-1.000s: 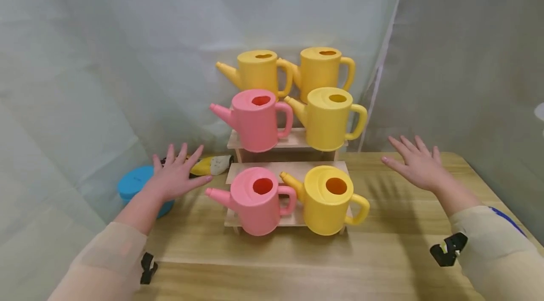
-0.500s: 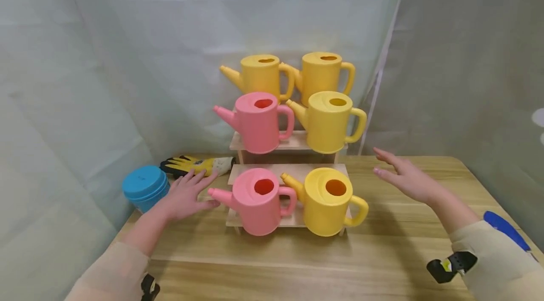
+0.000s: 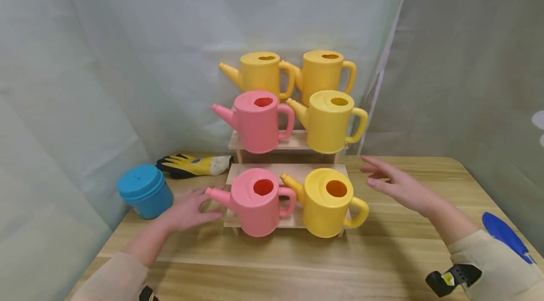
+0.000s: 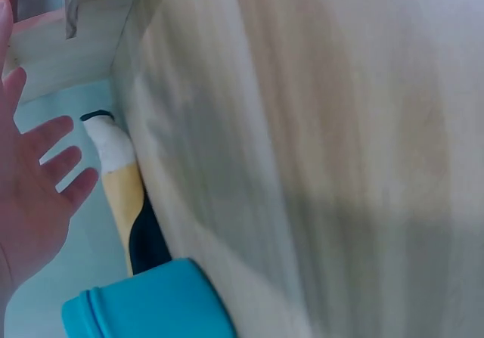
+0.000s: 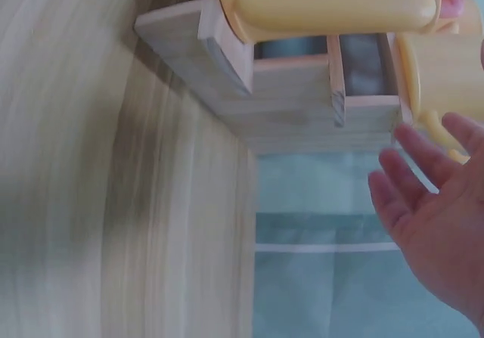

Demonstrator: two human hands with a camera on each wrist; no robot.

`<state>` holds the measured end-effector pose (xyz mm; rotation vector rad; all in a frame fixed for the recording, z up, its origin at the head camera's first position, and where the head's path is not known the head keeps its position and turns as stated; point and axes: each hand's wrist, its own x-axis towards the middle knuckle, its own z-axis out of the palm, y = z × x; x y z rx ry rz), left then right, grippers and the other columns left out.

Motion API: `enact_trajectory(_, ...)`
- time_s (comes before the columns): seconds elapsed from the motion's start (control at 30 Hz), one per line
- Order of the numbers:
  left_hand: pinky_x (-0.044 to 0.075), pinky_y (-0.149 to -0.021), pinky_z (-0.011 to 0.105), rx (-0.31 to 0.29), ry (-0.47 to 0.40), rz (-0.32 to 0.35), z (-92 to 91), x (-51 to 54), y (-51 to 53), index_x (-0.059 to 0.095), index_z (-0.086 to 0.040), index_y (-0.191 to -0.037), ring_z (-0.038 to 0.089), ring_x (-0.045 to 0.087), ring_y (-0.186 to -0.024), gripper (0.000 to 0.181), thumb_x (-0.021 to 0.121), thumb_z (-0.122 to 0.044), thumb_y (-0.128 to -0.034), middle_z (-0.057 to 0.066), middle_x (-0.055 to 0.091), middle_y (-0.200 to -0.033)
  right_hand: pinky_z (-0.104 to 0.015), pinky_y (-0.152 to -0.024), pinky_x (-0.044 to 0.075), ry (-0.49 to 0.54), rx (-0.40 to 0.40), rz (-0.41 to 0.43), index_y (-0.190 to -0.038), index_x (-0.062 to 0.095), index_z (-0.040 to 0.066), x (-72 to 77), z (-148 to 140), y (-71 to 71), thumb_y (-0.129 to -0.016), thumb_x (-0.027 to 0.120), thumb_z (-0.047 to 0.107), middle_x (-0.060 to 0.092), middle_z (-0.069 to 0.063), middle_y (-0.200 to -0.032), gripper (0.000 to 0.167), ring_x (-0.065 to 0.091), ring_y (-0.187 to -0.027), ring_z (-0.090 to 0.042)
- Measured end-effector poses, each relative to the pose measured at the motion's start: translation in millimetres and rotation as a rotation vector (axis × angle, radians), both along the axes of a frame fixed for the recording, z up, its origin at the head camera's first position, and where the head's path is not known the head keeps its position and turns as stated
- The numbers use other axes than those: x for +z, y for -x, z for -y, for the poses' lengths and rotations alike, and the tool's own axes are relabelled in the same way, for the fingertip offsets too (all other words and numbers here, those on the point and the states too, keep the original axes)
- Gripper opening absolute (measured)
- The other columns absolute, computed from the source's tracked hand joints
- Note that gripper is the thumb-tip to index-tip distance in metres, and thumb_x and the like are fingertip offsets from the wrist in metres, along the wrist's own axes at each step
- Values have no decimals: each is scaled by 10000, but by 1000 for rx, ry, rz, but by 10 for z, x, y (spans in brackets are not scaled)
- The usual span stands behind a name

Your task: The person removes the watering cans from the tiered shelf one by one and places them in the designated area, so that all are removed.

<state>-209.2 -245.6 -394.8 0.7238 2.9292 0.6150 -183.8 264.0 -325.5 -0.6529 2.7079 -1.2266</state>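
Three tiers of a wooden stand (image 3: 289,172) carry watering cans in pairs. On the lowest tier are a pink watering can (image 3: 255,211) and a yellow watering can (image 3: 325,211); the middle tier has another pink can (image 3: 257,126) and a pale yellow can (image 3: 327,126). Two orange-yellow cans, a left one (image 3: 259,74) and a right one (image 3: 320,74), are at the top. Beside the lower pink can's spout is my left hand (image 3: 187,213), fingers loosely spread, holding nothing. My right hand (image 3: 399,185) hovers right of the stand, relaxed, apart from the yellow handles.
A blue lidded tub (image 3: 146,192) stands at the table's left, near a yellow and black work glove (image 3: 193,165). On the right lies a blue object (image 3: 503,232), partly behind the sleeve. Pale curtains (image 3: 170,55) enclose the wooden table (image 3: 238,263).
Both hands have come lower and inward, toward the stand's sides, and their fingers are less spread. The tub and glove show more fully. The cans stay in place.
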Motion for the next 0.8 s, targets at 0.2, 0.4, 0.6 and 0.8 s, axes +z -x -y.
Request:
enact_trajectory(0.2,356,-937,604,28,-138,168,-72,-134,-27,444,-91,-1387,406,422,-1237,745,638,-535,-821,151,468,-1377,-460,-894,445,82,30,47,-1470,289,126,-30,25,-22,-974,512,238,438,-178,-1386,555,497,-1143,-361)
enact_trajectory(0.4,442,-874,544,44,-211,301,-148,-247,-116,388,-67,-1411,379,526,-1124,765,659,-482,-829,183,493,-1339,-315,-809,479,114,18,39,-1435,362,138,-76,48,-73,-942,575,210,451,-134,-1376,542,516,-1055,-258)
enact_trajectory(0.6,464,-862,498,54,-261,313,-174,-304,-119,409,-62,-1398,318,566,-1067,706,641,-450,-856,184,525,-1295,-315,-711,488,134,53,28,-1406,401,123,-80,84,-56,-900,637,184,499,-125,-1316,562,555,-941,-196)
enact_trajectory(0.8,466,-872,459,56,-282,288,-188,-371,-85,417,-73,-1407,284,568,-1073,668,594,-456,-889,203,499,-1333,-321,-689,487,136,61,16,-1402,411,136,-51,84,-26,-892,646,173,521,-106,-1283,563,559,-916,-205)
